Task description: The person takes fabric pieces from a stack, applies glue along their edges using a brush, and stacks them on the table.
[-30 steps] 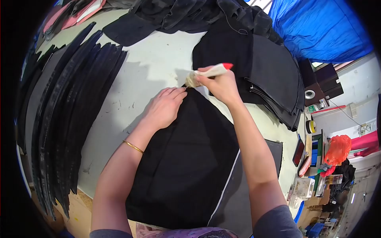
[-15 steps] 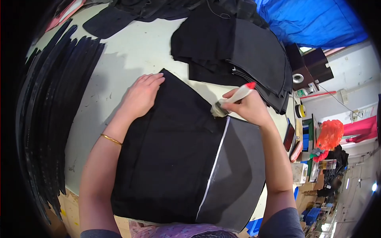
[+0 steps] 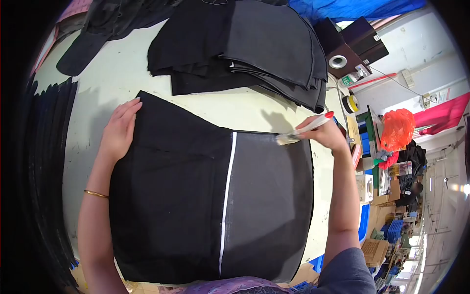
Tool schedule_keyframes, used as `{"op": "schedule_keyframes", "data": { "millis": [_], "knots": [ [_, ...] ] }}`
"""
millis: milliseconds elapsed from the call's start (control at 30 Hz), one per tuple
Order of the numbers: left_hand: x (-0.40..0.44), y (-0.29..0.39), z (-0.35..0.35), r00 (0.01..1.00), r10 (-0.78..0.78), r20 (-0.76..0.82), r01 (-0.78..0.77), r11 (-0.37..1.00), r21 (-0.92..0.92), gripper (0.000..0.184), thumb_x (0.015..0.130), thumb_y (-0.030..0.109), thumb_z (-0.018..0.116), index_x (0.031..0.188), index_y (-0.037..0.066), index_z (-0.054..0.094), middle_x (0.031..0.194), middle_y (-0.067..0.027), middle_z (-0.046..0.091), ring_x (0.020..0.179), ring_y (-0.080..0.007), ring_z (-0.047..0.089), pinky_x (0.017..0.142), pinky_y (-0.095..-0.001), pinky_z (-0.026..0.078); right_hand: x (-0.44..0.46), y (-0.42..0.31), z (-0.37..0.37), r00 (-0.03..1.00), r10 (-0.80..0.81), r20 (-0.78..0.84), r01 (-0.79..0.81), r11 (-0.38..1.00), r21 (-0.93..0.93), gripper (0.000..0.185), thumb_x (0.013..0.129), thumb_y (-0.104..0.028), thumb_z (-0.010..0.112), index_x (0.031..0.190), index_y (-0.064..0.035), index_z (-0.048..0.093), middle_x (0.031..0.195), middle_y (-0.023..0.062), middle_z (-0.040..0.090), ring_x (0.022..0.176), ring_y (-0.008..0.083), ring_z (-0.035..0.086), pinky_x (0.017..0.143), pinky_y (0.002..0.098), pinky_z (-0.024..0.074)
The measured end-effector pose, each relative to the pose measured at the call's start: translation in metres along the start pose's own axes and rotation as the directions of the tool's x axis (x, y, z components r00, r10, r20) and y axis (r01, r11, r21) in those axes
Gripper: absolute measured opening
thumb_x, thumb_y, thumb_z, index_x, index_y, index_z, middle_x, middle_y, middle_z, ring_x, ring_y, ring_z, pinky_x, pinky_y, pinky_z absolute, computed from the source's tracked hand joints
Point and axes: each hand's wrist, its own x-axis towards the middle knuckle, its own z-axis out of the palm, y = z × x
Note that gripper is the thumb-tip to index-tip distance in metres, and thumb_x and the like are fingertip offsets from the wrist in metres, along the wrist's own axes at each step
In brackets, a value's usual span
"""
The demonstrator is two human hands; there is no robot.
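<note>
A large black fabric piece point(image 3: 166, 196) lies before me, with a dark grey panel point(image 3: 269, 196) on its right side. A narrow white strip point(image 3: 227, 191) runs down between the two parts. My left hand point(image 3: 119, 127) rests open on the fabric's upper left edge, fingers laid flat near the pointed corner. In my right hand point(image 3: 324, 134) is a paintbrush point(image 3: 317, 121) with a white, red-tipped handle. Its pale bristles touch the grey panel's top edge, right of the strip.
Layered black and grey pieces point(image 3: 274, 44) are stacked at the back of the table point(image 3: 98, 122). Long dark strips point(image 3: 49, 171) lie along the left. A dark box-shaped speaker point(image 3: 338, 46), a tape roll point(image 3: 349, 103) and an orange plastic bag point(image 3: 397, 128) are on the right.
The paintbrush has moved right, from near the white strip's top along the grey panel's upper edge. My view has shifted rightward. My left hand stays at the fabric's corner.
</note>
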Motion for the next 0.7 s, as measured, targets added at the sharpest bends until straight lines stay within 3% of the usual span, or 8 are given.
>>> {"op": "schedule_keyframes", "data": {
  "millis": [67, 133, 300, 467, 533, 567, 633, 700],
  "knots": [
    [0.0, -0.002, 0.0, 1.0, 0.01, -0.008, -0.01, 1.0, -0.018, 0.03, 0.091, 0.0, 0.049, 0.119, 0.003, 0.059, 0.129, -0.0068, 0.059, 0.117, -0.026, 0.054, 0.101, -0.0329, 0.042, -0.009, 0.022, -0.019, 0.997, 0.069, -0.041, -0.071, 0.996, -0.045, 0.02, 0.071, -0.002, 0.075, 0.09, -0.0026, 0.073, 0.076, 0.0033, 0.068, 0.067, 0.013, 0.057, 0.065, 0.0228, 0.0456],
    [0.0, -0.002, 0.001, 1.0, 0.014, -0.02, -0.014, 0.999, -0.034, 0.03, 0.09, -0.001, 0.049, 0.119, 0.003, 0.059, 0.129, -0.0068, 0.059, 0.116, -0.0258, 0.054, 0.1, -0.0324, 0.043, -0.014, 0.048, -0.033, 0.977, 0.117, -0.179, -0.129, 0.99, -0.06, 0.019, 0.071, 0.0, 0.074, 0.089, -0.0021, 0.073, 0.074, 0.0032, 0.067, 0.066, 0.0121, 0.057, 0.064, 0.0218, 0.0448],
    [0.001, 0.001, -0.001, 1.0, 0.011, 0.021, -0.01, 0.999, -0.032, 0.031, 0.091, -0.003, 0.047, 0.121, 0.0, 0.057, 0.131, -0.0102, 0.057, 0.117, -0.0267, 0.054, 0.1, -0.0317, 0.042, -0.025, 0.036, -0.049, 0.964, 0.059, -0.259, -0.078, 0.995, -0.065, 0.018, 0.071, 0.001, 0.073, 0.088, -0.0017, 0.073, 0.074, 0.0029, 0.066, 0.065, 0.0114, 0.055, 0.062, 0.0216, 0.044],
    [0.0, 0.0, 0.001, 0.999, 0.018, -0.027, -0.019, 0.999, -0.045, 0.03, 0.09, -0.002, 0.049, 0.117, 0.003, 0.06, 0.128, -0.0073, 0.059, 0.115, -0.0263, 0.055, 0.099, -0.0322, 0.044, -0.021, 0.044, -0.044, 0.952, 0.043, -0.304, -0.096, 0.982, -0.162, 0.016, 0.072, 0.001, 0.073, 0.087, -0.0012, 0.072, 0.073, 0.0029, 0.066, 0.063, 0.0108, 0.054, 0.06, 0.0219, 0.0432],
    [0.001, -0.003, 0.003, 0.999, 0.023, -0.037, -0.024, 0.999, -0.046, 0.03, 0.089, -0.002, 0.05, 0.117, 0.003, 0.06, 0.128, -0.0075, 0.059, 0.115, -0.0269, 0.055, 0.098, -0.0328, 0.044, -0.025, 0.044, -0.036, 0.94, 0.022, -0.34, -0.006, 0.999, 0.049, 0.015, 0.071, 0.0, 0.073, 0.086, -0.0009, 0.072, 0.073, 0.0026, 0.066, 0.062, 0.0104, 0.054, 0.058, 0.0221, 0.0428],
    [0.001, -0.002, 0.003, 0.999, 0.002, -0.045, -0.003, 0.999, -0.032, 0.03, 0.089, -0.002, 0.05, 0.117, 0.003, 0.06, 0.128, -0.0075, 0.059, 0.115, -0.0269, 0.055, 0.098, -0.0328, 0.044, -0.024, 0.043, -0.035, 0.946, 0.002, -0.323, 0.014, 0.999, 0.048, 0.015, 0.071, 0.0, 0.073, 0.086, -0.0009, 0.072, 0.073, 0.0026, 0.066, 0.062, 0.0104, 0.054, 0.058, 0.0221, 0.0428],
    [0.001, 0.001, 0.0, 0.999, -0.019, -0.033, 0.018, 1.0, -0.018, 0.03, 0.088, 0.0, 0.05, 0.115, 0.004, 0.062, 0.126, -0.0078, 0.06, 0.114, -0.0272, 0.055, 0.098, -0.0334, 0.044, -0.014, 0.036, -0.026, 0.948, 0.108, -0.299, -0.174, 0.963, -0.204, 0.015, 0.072, -0.001, 0.073, 0.087, -0.0005, 0.072, 0.076, 0.002, 0.067, 0.063, 0.0107, 0.055, 0.06, 0.0219, 0.0436],
    [0.0, -0.003, 0.0, 1.0, 0.007, -0.029, -0.006, 0.999, 0.047, 0.029, 0.088, 0.002, 0.052, 0.114, 0.005, 0.063, 0.125, -0.0071, 0.061, 0.114, -0.0265, 0.056, 0.099, -0.0346, 0.044, -0.001, -0.004, -0.017, 0.953, 0.1, -0.287, -0.185, 0.94, -0.286, 0.015, 0.074, -0.003, 0.074, 0.089, -0.0011, 0.072, 0.079, 0.0029, 0.068, 0.065, 0.0111, 0.057, 0.062, 0.022, 0.045]
  ]
}}
